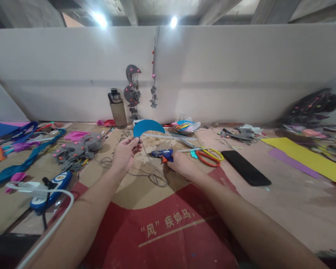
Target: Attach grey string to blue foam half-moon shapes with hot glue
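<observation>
A blue crescent-shaped cutout (148, 126) is held up by its left tip, pinched between the fingers of my left hand (126, 151). A thin grey cord (158, 179) hangs from near those fingertips and lies in loose loops on the cardboard below. My right hand (180, 162) is closed around a dark blue glue gun (164, 154) with an orange trigger. The gun's nozzle points left, toward the cord under the cutout; I cannot tell whether they touch. Scissors with red and yellow handles (210, 157) lie just right of my right hand.
A black phone (245, 167) lies at the right, yellow sheets (305, 157) beyond it. Grey pieces with pink beads (78, 151), a power strip (52, 190) and a white cable (68, 209) are at the left. A bottle (118, 110) stands by the wall.
</observation>
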The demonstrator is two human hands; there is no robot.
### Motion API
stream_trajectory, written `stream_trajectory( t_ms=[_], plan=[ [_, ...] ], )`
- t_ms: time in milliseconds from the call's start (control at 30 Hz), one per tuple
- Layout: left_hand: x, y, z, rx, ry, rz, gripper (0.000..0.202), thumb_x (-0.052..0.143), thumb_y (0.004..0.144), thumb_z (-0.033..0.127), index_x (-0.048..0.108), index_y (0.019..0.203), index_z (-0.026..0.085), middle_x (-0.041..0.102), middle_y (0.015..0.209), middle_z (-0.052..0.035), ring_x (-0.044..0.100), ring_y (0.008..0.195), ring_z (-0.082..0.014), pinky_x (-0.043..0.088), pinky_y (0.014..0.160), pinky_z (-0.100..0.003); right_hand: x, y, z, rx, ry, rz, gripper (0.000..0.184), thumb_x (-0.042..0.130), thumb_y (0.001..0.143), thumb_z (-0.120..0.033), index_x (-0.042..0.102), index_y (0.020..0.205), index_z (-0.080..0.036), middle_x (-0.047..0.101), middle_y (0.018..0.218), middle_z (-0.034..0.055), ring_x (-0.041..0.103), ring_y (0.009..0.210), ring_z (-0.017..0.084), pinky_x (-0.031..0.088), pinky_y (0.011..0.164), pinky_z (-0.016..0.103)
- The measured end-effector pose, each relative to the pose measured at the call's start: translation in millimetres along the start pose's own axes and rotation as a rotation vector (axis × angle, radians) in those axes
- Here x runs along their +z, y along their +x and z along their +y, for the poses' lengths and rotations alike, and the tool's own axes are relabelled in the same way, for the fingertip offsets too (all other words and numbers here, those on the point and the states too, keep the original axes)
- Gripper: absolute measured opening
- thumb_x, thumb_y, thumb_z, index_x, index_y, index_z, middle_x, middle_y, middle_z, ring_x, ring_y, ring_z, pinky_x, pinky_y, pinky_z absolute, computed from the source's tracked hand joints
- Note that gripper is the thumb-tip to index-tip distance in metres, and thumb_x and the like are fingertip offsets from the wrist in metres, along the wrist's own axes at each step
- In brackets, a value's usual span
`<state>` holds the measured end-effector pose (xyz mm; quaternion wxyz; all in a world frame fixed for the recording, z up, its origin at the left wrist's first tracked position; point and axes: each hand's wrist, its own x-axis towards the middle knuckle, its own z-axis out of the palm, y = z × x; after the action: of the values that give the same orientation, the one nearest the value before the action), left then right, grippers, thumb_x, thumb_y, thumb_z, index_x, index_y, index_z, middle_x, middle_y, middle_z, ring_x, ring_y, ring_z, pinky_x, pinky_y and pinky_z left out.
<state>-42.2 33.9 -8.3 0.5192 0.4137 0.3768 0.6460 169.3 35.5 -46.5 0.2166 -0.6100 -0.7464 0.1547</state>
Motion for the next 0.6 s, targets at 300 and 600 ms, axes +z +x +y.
stream_trajectory(
  t_ms=[300, 600],
  plan=[
    [-1.9, 0.4, -2.0, 0.016, 0.050, 0.027, 0.024, 0.073, 0.063, 0.031, 0.062, 0.071, 0.012, 0.062, 0.072, -0.0022, 0.052, 0.054, -0.0045, 0.040, 0.050, -0.016, -0.7, 9.6, -1.0, 0.178, 0.455, 0.089, 0.015, 0.065, 0.062, -0.023, 0.059, 0.075, -0.019, 0.059, 0.061, 0.0030, 0.054, 0.055, 0.017, 0.036, 0.051, 0.027],
    [-20.2, 14.1, -9.3, -0.031, 0.098, 0.236, 0.019, 0.071, 0.063, 0.028, 0.061, 0.070, 0.012, 0.059, 0.061, 0.0002, 0.054, 0.048, -0.0060, 0.038, 0.041, -0.015, -2.2, 6.1, -13.9, 0.198, 0.677, 0.057, 0.024, 0.052, 0.071, -0.016, 0.045, 0.094, -0.020, 0.058, 0.065, -0.0020, 0.055, 0.047, 0.011, 0.039, 0.039, 0.020]
  ],
)
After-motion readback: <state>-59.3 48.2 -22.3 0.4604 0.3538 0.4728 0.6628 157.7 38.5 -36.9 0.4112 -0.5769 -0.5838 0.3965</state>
